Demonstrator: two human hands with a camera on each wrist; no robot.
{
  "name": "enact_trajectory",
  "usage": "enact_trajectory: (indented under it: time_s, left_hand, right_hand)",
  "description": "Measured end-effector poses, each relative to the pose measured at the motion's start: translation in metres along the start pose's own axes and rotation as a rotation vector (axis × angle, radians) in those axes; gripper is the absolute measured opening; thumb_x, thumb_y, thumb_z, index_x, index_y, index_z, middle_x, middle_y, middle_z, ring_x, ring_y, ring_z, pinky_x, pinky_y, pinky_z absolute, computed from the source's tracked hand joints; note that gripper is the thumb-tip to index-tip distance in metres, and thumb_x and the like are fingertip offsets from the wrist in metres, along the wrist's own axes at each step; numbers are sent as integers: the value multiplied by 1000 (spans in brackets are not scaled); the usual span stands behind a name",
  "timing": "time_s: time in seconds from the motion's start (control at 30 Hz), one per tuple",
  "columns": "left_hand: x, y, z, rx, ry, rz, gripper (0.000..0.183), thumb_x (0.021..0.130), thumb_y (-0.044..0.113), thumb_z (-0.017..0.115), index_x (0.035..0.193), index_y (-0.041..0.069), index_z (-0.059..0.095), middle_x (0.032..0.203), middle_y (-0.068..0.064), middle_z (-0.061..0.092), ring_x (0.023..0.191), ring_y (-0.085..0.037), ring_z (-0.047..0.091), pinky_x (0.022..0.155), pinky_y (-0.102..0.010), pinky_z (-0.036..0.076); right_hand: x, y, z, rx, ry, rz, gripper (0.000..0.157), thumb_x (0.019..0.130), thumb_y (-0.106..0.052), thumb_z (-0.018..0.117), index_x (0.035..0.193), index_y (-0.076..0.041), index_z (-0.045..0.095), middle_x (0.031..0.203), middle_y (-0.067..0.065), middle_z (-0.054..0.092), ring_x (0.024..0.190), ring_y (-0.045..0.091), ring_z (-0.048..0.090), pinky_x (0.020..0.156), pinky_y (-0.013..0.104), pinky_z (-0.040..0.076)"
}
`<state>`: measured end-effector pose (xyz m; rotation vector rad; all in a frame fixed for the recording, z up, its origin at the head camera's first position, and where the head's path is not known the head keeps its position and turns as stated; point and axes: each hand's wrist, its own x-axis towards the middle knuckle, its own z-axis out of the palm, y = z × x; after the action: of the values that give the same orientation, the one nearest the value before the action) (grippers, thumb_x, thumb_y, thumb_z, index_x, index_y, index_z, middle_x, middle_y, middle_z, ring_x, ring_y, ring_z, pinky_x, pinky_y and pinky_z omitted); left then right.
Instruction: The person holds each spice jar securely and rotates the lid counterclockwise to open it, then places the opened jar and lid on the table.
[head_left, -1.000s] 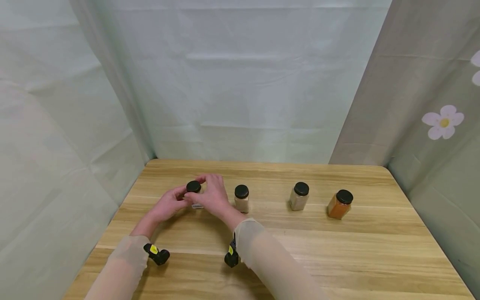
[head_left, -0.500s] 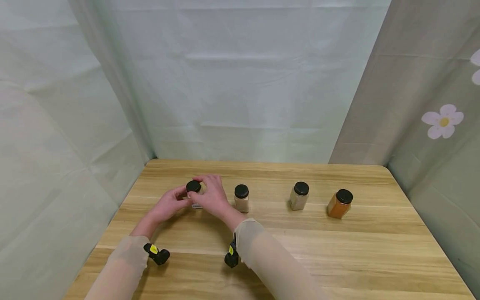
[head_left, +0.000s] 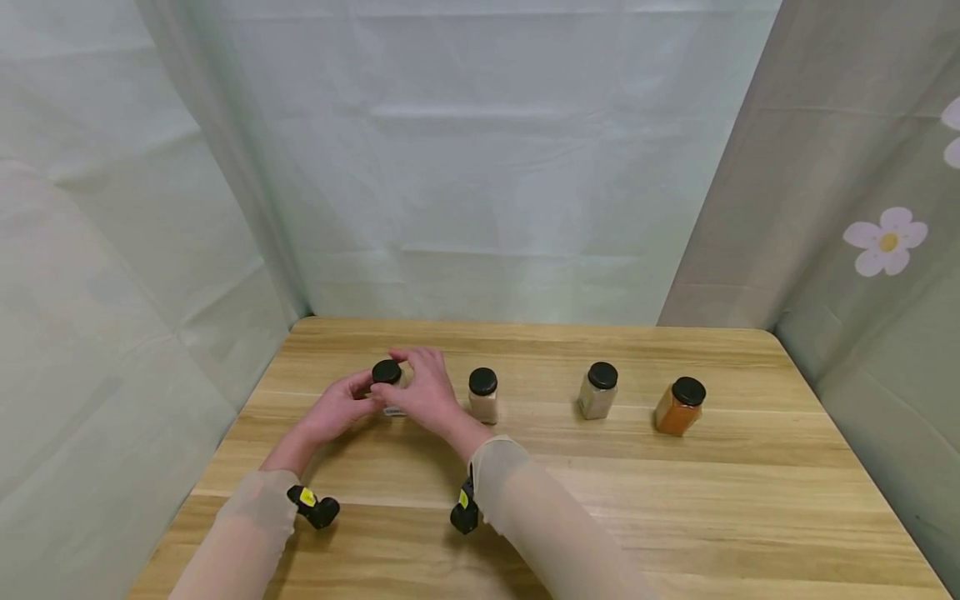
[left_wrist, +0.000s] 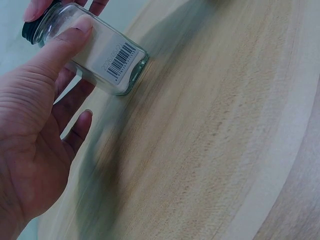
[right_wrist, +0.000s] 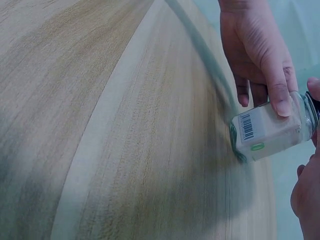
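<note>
A square glass spice jar [left_wrist: 112, 57] of pale powder, with a barcode label, stands at the table's left rear. Its black screw lid [head_left: 386, 372] is on. My left hand [head_left: 339, 410] grips the jar's body from the left, thumb across the label side in the left wrist view. From the right, my right hand [head_left: 431, 396] pinches the lid between thumb and fingers. In the right wrist view, the right hand shows only in part at the frame's edge, by the jar's neck. Whether the jar's base touches the table cannot be told.
Just right of my right hand stands a jar of pale powder [head_left: 483, 404]. Farther right are another pale jar [head_left: 597, 400] and a jar of orange powder [head_left: 677, 415], all black-lidded. The wooden table [head_left: 712, 508] has curtains [head_left: 510, 167] behind and beside it.
My right thumb shifts slightly along the lid, to the right and then back left. Both arms and the jars otherwise stay where they were.
</note>
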<state>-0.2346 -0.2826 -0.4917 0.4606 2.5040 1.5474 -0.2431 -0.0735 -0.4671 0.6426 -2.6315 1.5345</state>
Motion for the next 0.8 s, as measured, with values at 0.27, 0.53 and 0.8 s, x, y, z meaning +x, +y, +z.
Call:
enact_trajectory:
  time_s: [0.27,0.53,0.8]
  left_hand:
    - [0,0,-1,10,3,0,51,98,21,72,146,9,57,141,-12,60,125,-27,55,94,-26,50]
    - [0,2,0,5,3,-34,54,97,25,73,147,12,56,143,-10,59,124,-29,55,93,-28,50]
    - [0,2,0,8,1,-28,54,98,26,72,148,14,55,144,-10,58,126,-33,55,95,-33,50]
  right_hand:
    - [0,-2,2,-21,48,46,60,82,-51,84,129,-20,63,121,-9,54,125,15,42,100,34,43]
    - [1,-2,2,-7,59,39,50,83,-47,84,122,-22,64,115,-9,53,121,14,42,95,32,43]
    - [1,-1,3,-23,56,2,45,87,-41,81,125,-21,66,117,-9,58,122,15,41,97,33,43]
